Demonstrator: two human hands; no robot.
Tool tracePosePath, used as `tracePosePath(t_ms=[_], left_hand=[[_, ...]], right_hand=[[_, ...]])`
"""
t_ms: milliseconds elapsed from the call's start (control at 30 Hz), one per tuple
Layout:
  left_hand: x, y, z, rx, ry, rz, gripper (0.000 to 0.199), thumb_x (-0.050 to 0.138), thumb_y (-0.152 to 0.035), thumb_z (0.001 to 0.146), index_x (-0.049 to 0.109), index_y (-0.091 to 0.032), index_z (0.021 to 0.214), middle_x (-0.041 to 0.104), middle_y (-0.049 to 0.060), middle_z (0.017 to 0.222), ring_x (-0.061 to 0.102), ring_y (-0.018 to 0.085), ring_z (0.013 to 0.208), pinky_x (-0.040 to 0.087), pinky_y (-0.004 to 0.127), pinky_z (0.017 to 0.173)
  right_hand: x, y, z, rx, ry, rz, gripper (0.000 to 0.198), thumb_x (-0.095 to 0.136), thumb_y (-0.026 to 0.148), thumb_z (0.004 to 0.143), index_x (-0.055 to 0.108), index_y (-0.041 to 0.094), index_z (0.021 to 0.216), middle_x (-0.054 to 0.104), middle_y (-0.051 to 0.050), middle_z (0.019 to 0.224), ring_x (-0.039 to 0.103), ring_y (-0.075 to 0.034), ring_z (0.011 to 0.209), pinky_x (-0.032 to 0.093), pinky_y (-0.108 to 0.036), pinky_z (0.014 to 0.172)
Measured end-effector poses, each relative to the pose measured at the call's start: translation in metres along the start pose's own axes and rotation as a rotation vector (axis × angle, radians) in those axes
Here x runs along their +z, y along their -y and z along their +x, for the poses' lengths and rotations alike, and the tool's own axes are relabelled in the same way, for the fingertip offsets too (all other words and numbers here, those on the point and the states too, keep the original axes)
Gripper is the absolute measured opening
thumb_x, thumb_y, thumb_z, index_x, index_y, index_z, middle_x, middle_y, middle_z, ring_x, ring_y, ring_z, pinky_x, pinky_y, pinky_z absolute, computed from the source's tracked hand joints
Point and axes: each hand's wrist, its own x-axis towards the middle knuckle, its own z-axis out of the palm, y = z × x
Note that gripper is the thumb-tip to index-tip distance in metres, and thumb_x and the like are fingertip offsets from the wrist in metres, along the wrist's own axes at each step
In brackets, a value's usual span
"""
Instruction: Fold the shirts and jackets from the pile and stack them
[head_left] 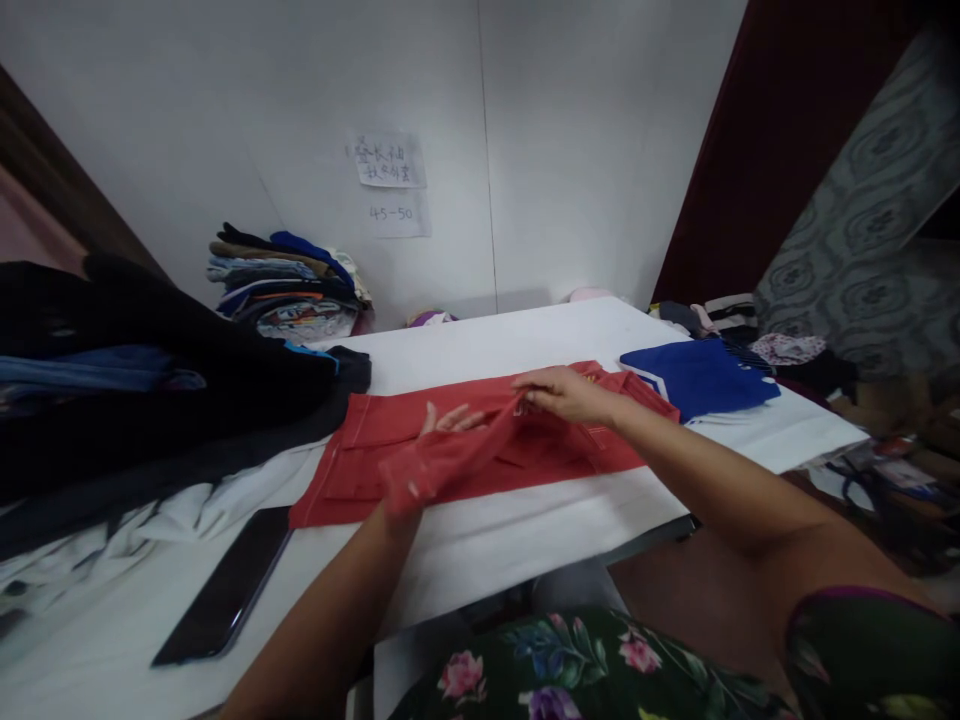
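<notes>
Lying lengthwise across the white-topped bench (465, 570) in front of the person, the red cloth garment with pale stitching (480, 475) is pinched between thumb and fingers of the right hand (562, 393), which lifts a fold above the layers beneath. The left hand (448, 421) is spread with fingers extended, a blurred red section draped over its wrist. Noted on the same surface are a flat black rectangular phone (225, 585) just beside the garment's near left corner, a heap of dark clothing (187, 370) at left, and a folded blue cloth garment (697, 375) at right.
</notes>
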Motion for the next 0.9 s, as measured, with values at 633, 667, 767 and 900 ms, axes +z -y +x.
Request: tracePosePath(t_ms=[633,667,767,900], left_hand=[[0.045,0.005,-0.145,0.528,-0.058,0.928,0.072,0.07,-0.047,0.065,0.053,-0.017,0.129,0.057,0.014,0.13,0.051,0.033,0.119,0.04,0.048,0.099],[0.046,0.009,-0.146,0.504,-0.065,0.96,0.065,0.069,-0.044,0.066,0.056,-0.017,0.124,0.06,0.013,0.126,0.053,0.032,0.117,0.04,0.047,0.097],[0.045,0.02,-0.146,0.458,-0.086,0.982,0.04,0.066,-0.039,0.071,0.064,-0.019,0.106,0.068,0.01,0.109,0.058,0.028,0.109,0.039,0.045,0.097],[0.041,0.03,-0.145,0.6,-0.025,0.983,0.068,0.065,-0.06,0.067,0.057,-0.019,0.121,0.063,0.012,0.121,0.055,0.029,0.115,0.025,0.048,0.108]], right_hand=[[-0.006,-0.067,-0.005,0.292,-0.035,-0.4,0.016,0.051,0.018,0.078,0.065,0.018,0.07,0.068,-0.002,0.07,0.057,-0.013,0.064,0.034,-0.022,0.058],[-0.006,-0.067,-0.003,0.306,-0.039,-0.403,0.016,0.051,0.018,0.078,0.065,0.019,0.07,0.068,-0.001,0.069,0.057,-0.013,0.063,0.033,-0.022,0.057],[-0.008,-0.068,0.002,0.354,-0.04,-0.428,0.015,0.052,0.02,0.078,0.065,0.019,0.069,0.067,0.0,0.066,0.056,-0.013,0.061,0.031,-0.022,0.055],[-0.01,-0.072,0.006,0.419,-0.041,-0.435,0.016,0.052,0.022,0.078,0.066,0.02,0.07,0.067,0.001,0.065,0.055,-0.012,0.059,0.03,-0.022,0.054]])
